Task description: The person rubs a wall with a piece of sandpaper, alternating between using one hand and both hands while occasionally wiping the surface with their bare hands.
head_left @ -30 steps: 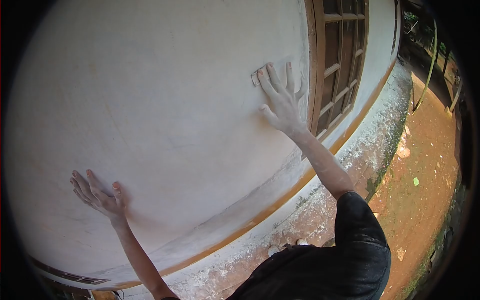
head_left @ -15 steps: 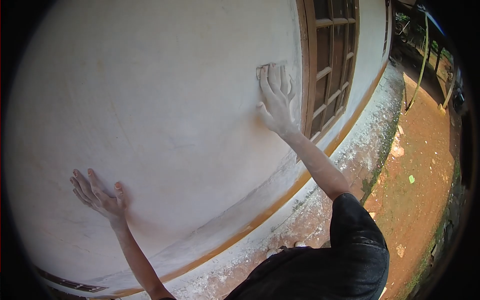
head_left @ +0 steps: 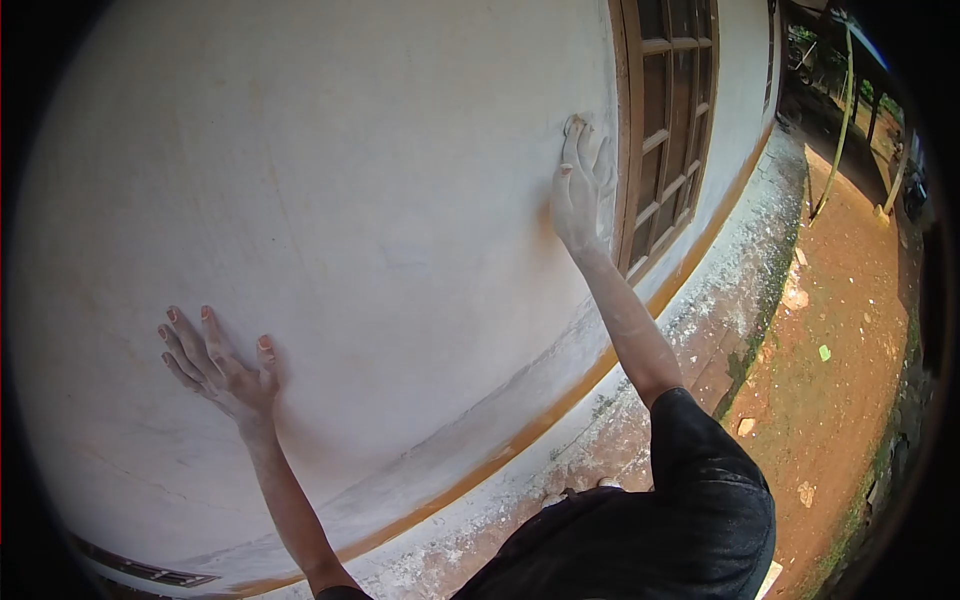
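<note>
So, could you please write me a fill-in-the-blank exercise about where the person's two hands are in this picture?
1. On the white plastered wall, the left hand rests ____ than the right hand.
2. The right hand presses the wall right beside the brown wooden ____ frame.
3. The person's short sleeve is ____ in colour.

Missing words: lower; window; black.

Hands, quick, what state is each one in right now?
Left hand: open, fingers spread flat on the white wall, holding nothing.
Right hand: fingers straight against the wall beside the window frame; cannot tell if it holds anything.
</note>
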Demonstrator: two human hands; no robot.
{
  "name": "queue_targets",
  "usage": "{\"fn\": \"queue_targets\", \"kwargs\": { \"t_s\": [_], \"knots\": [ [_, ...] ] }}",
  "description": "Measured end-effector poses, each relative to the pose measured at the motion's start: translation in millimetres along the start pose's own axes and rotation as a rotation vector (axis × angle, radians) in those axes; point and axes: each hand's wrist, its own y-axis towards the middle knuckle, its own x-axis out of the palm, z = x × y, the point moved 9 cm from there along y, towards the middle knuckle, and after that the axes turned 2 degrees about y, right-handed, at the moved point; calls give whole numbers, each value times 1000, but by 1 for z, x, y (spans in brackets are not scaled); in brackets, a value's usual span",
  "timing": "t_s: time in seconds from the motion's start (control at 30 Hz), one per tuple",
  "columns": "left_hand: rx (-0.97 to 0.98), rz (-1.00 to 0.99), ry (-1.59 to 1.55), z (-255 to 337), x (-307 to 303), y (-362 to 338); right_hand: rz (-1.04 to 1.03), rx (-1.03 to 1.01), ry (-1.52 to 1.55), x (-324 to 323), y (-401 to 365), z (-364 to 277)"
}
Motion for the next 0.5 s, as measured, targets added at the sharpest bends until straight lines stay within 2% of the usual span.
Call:
{"fn": "queue_targets", "kwargs": {
  "t_s": [0.03,0.13,0.17,0.23,0.3,0.37,0.4,0.5],
  "knots": [
    [6,4,2,0,0,2,8,-14,-2,2,-3,-10],
    [12,-11,-25,-1,5,-1,-263,-405,-370,24,-39,-81],
    [4,-27,-39,-5,7,-1,-262,-390,-371,20,-41,-68],
    [-12,-15,-27,-2,5,4,-132,-37,-190,-1,-6,-6],
    [-32,-16,-38,-4,-1,-1,-76,138,430,15,-20,-22],
    [-28,-13,-47,-4,2,3,-134,-306,-125,38,-47,-91],
    [-27,-11,-52,-5,3,1,-131,-305,-129,31,-42,-85],
    [-27,-54,-72,-13,8,-3,-256,-320,-623,22,-27,-54]
  ]
}}
